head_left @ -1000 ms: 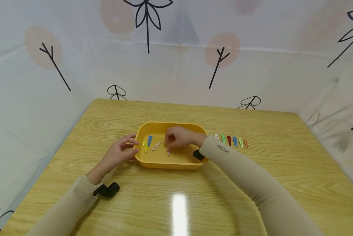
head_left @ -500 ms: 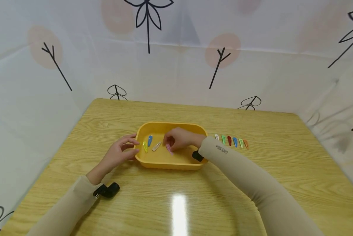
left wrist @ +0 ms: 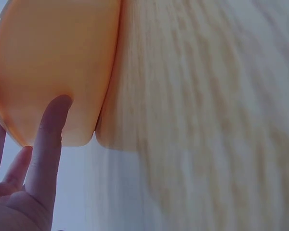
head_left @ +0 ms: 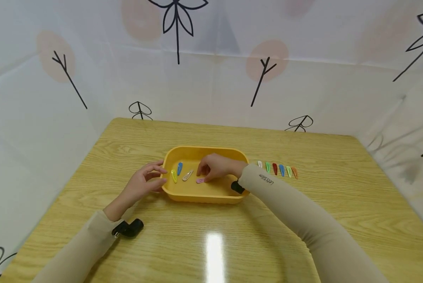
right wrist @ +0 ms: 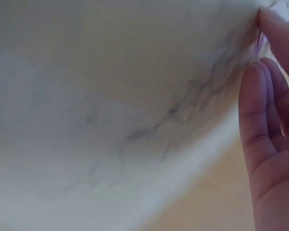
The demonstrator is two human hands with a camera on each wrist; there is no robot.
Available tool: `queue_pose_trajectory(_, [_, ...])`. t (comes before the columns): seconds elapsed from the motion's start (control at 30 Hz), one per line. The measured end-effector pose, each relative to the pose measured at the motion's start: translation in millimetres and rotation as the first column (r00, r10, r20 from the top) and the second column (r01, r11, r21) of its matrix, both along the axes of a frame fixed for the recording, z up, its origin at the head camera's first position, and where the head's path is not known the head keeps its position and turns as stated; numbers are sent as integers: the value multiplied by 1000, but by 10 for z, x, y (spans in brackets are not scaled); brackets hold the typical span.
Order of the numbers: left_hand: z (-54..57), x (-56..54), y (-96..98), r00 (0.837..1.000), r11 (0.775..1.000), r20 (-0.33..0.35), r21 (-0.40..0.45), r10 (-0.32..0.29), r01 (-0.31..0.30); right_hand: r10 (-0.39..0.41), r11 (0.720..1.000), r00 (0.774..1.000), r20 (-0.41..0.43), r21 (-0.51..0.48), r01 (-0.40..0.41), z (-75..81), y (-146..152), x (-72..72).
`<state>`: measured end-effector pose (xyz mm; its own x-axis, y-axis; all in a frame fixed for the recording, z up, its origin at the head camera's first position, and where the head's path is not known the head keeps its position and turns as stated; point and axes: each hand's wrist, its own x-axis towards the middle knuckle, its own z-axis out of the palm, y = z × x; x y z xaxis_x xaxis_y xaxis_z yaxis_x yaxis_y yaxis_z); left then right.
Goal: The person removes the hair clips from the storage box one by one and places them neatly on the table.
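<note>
In the head view, my right hand (head_left: 216, 166) is inside the yellow tray (head_left: 204, 199), pinching a pink snap hair clip (head_left: 200, 181) between thumb and fingertips. The right wrist view has the pink clip (right wrist: 258, 43) between the thumb and the fingers, partly hidden. To its left on the tray floor lie a beige hair clip (head_left: 187, 175), a blue hair clip (head_left: 180, 168) and a yellow hair clip (head_left: 174, 176). My left hand (head_left: 142, 181) rests at the tray's left end, fingers spread and extended. In the left wrist view one straight finger (left wrist: 50, 125) touches the outer wall.
On the wooden table (head_left: 321, 220), right of the tray, is a row of several hair clips, among them a white clip (head_left: 260, 164), a dark red clip (head_left: 275, 169) and an orange clip (head_left: 294, 172). A patterned cloth (head_left: 211, 86) hangs behind.
The pink clip, mostly hidden under my right hand at first, showed slanted and now lies sideways, pointing left. My right hand has shifted only slightly. The left hand and tray have stayed put.
</note>
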<state>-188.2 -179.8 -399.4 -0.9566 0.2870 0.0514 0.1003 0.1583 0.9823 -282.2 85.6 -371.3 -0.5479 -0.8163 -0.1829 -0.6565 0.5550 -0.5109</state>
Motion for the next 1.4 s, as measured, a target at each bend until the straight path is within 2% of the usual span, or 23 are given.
queue_pose_trajectory(0.2, [2, -1, 1, 1000, 1000, -3, -5, -4, 4, 101, 995, 994, -33, -4, -101, 9, 5, 10])
queue_pose_trajectory(0.37, [4, -4, 1, 1000, 1000, -11, -22, -1, 1, 188, 982, 982, -13, -24, -188, 8, 22, 2])
queue_pose_trajectory(0.63, [-3, -15, 4, 1000, 1000, -10, -19, 0, -1, 249, 969, 968, -37, -2, -249, 11, 23, -16])
queue_pose_trajectory(1.03, [2, -19, 17, 1000, 1000, -2, -31, 6, -6, 188, 981, 982, -29, 50, -187, 71, -12, 31])
queue_pose_trajectory(1.17, [-2, -18, 15, 1000, 999, 0, -33, 6, -6, 156, 988, 986, -52, 12, -155, 53, 4, 22])
queue_pose_trajectory(1.4, [-12, -16, 7, 1000, 999, 2, -42, 12, -12, 55, 992, 996, -73, -110, -63, 69, 34, -5])
